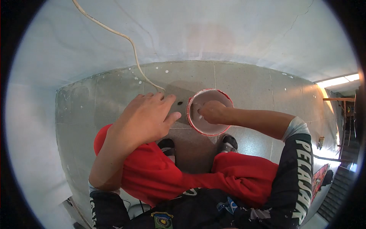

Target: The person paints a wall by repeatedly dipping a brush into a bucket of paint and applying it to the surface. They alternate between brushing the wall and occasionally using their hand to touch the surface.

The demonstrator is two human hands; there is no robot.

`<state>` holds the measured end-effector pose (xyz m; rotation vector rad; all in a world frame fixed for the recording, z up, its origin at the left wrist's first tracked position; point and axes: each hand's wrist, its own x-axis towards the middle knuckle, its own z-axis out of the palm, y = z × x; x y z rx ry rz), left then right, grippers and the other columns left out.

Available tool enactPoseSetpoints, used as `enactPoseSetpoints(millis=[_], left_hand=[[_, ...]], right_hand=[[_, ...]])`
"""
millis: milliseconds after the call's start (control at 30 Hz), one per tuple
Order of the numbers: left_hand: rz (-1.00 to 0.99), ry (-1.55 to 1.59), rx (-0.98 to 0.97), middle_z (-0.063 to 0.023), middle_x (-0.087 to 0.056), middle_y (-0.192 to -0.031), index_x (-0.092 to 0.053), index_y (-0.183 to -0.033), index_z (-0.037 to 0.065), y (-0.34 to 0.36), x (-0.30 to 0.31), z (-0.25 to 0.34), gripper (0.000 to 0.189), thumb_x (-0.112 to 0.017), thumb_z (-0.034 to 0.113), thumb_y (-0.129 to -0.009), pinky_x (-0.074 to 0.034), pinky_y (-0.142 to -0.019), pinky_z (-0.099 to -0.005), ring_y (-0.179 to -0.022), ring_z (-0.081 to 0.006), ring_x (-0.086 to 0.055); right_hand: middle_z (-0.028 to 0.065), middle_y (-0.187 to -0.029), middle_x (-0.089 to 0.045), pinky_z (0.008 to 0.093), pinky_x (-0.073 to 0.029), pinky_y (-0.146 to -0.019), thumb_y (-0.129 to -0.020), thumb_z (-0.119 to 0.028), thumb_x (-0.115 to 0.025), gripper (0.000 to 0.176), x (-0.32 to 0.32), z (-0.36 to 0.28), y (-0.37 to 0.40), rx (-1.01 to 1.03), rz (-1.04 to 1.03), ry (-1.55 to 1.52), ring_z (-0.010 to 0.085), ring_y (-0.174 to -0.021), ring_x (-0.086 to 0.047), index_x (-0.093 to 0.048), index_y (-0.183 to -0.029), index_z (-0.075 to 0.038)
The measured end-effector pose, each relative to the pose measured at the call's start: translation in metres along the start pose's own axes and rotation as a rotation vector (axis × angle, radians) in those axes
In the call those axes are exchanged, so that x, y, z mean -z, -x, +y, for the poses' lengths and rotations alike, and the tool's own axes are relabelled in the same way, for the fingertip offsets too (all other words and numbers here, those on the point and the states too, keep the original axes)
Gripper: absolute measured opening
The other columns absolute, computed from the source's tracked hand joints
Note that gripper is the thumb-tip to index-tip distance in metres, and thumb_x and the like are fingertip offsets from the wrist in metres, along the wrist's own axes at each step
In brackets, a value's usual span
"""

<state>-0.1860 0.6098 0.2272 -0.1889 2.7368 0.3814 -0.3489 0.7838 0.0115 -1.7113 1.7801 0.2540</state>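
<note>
A round bucket with a red, paint-smeared rim and a pale inside stands on the floor in front of my feet. Inside its mouth, my right hand is closed around what looks like a paintbrush, whose brownish end lies near the bucket's left inner wall. Most of the handle is hidden by my fingers. To the left of the bucket, my left hand is held palm down above my knee, thumb apart from the fingers, holding nothing.
A cream cable hangs down the pale wall to the floor near my left fingertips. White paint spots dot the grey tiles. My sandalled feet are close to the bucket. Clutter stands at the far right.
</note>
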Motion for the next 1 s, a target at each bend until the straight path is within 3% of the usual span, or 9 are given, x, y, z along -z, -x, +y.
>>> enactPoseSetpoints(millis=[233, 300, 333, 400, 467, 533, 733, 867, 1000], left_hand=[[-0.02, -0.002, -0.003, -0.0225, -0.062, -0.121, -0.056, -0.127, 0.0, -0.002, -0.002, -0.002, 0.046, -0.057, 0.033, -0.096, -0.046, -0.098, -0.0465, -0.111, -0.0406, -0.059], [0.086, -0.017, -0.082, -0.0221, -0.065, -0.101, -0.059, -0.116, -0.001, -0.004, -0.008, -0.005, 0.039, -0.054, 0.033, -0.098, -0.049, -0.09, -0.0475, -0.099, -0.0388, -0.064], [0.084, -0.019, -0.086, -0.0221, -0.065, -0.101, -0.059, -0.116, -0.001, -0.005, -0.007, -0.003, 0.039, -0.054, 0.033, -0.098, -0.049, -0.09, -0.0475, -0.099, -0.0388, -0.064], [-0.017, -0.008, -0.01, -0.0223, -0.061, -0.123, -0.056, -0.128, 0.0, -0.007, -0.003, 0.0, 0.047, -0.056, 0.034, -0.096, -0.046, -0.099, -0.0462, -0.113, -0.0407, -0.058], [-0.026, 0.001, -0.006, -0.0222, -0.061, -0.123, -0.056, -0.129, 0.001, -0.009, -0.002, 0.0, 0.047, -0.056, 0.034, -0.096, -0.046, -0.099, -0.0461, -0.112, -0.0409, -0.058], [-0.035, 0.01, -0.002, -0.0221, -0.061, -0.123, -0.056, -0.129, 0.001, -0.011, -0.003, 0.0, 0.046, -0.056, 0.034, -0.096, -0.046, -0.099, -0.046, -0.112, -0.0411, -0.058], [-0.053, 0.021, 0.004, -0.0216, -0.062, -0.122, -0.056, -0.129, 0.002, -0.014, -0.003, -0.001, 0.046, -0.056, 0.034, -0.096, -0.046, -0.098, -0.046, -0.111, -0.0411, -0.059], [-0.027, 0.019, 0.005, -0.0223, -0.062, -0.121, -0.056, -0.129, 0.002, -0.017, -0.008, -0.003, 0.047, -0.057, 0.035, -0.096, -0.046, -0.098, -0.0462, -0.111, -0.0409, -0.059], [-0.068, 0.028, 0.021, -0.0224, -0.062, -0.121, -0.056, -0.13, 0.004, -0.024, -0.002, 0.003, 0.047, -0.057, 0.036, -0.096, -0.046, -0.099, -0.0453, -0.112, -0.0393, -0.059]], right_hand=[[0.0176, -0.093, -0.071, 0.0482, -0.056, -0.079, -0.083, -0.009, -0.06, 0.018, 0.003, 0.0, 0.004, -0.04, -0.023, -0.039, 0.0353, -0.092, -0.07, -0.071, -0.098, -0.007], [0.0177, -0.093, -0.071, 0.0477, -0.056, -0.079, -0.082, -0.009, -0.061, 0.018, 0.004, 0.002, 0.009, -0.03, 0.0, -0.042, 0.0354, -0.092, -0.07, -0.071, -0.096, -0.006], [0.0178, -0.093, -0.071, 0.0472, -0.056, -0.078, -0.081, -0.009, -0.062, 0.017, 0.005, 0.003, 0.012, -0.019, 0.023, -0.041, 0.0355, -0.092, -0.07, -0.071, -0.094, -0.006], [0.0182, -0.095, -0.072, 0.0466, -0.056, -0.078, -0.08, -0.006, -0.062, 0.019, 0.029, -0.004, 0.023, -0.087, -0.06, -0.032, 0.0349, -0.093, -0.07, -0.073, -0.095, -0.006], [0.0185, -0.096, -0.073, 0.046, -0.057, -0.077, -0.079, -0.004, -0.062, 0.022, 0.05, -0.004, 0.033, -0.152, -0.141, -0.021, 0.0342, -0.093, -0.071, -0.075, -0.097, -0.005], [0.0187, -0.092, -0.071, 0.0462, -0.053, -0.08, -0.086, -0.014, -0.057, 0.02, 0.063, 0.007, 0.043, -0.13, -0.156, -0.099, 0.0364, -0.092, -0.068, -0.071, -0.09, -0.001], [0.0214, -0.084, -0.068, 0.0448, -0.049, -0.076, -0.09, -0.022, -0.056, 0.029, 0.088, 0.037, 0.091, -0.22, -0.063, -0.384, 0.0368, -0.083, -0.065, -0.069, -0.089, 0.003], [0.0244, -0.082, -0.068, 0.0457, -0.05, -0.072, -0.085, -0.02, -0.055, 0.027, 0.082, 0.048, 0.118, -0.263, 0.052, -0.487, 0.0336, -0.078, -0.066, -0.069, -0.084, 0.003], [0.0227, -0.078, -0.069, 0.0455, -0.05, -0.072, -0.082, -0.027, -0.058, 0.031, 0.066, 0.061, 0.129, -0.392, 0.078, -0.752, 0.0291, -0.076, -0.067, -0.071, -0.081, 0.001]])
